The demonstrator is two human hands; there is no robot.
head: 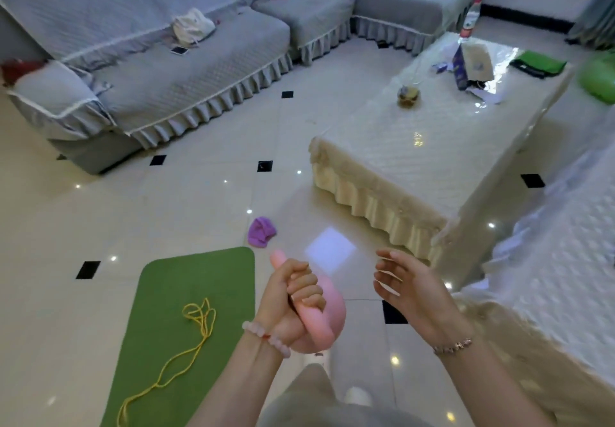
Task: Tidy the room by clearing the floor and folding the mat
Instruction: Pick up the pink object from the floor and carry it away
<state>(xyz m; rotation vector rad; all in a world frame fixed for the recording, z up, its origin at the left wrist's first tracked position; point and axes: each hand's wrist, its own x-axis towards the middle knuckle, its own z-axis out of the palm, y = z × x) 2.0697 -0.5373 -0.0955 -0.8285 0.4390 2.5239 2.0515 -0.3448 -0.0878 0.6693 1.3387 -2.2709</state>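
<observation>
A green mat (189, 313) lies flat on the tiled floor at the lower left, with a yellow rope (186, 340) tangled on top of it. A purple cloth item (261, 232) sits on the floor just beyond the mat's far right corner. My left hand (293, 303) is closed around a soft pink object (329, 313), held above the floor to the right of the mat. My right hand (409, 283) hovers beside it, fingers spread, holding nothing.
A long coffee table (432, 147) with a cream cover stands ahead on the right, carrying a box, a bottle and a green cloth. A grey sectional sofa (186, 70) with bags and a phone runs along the back. White-covered furniture (559, 260) is at my right.
</observation>
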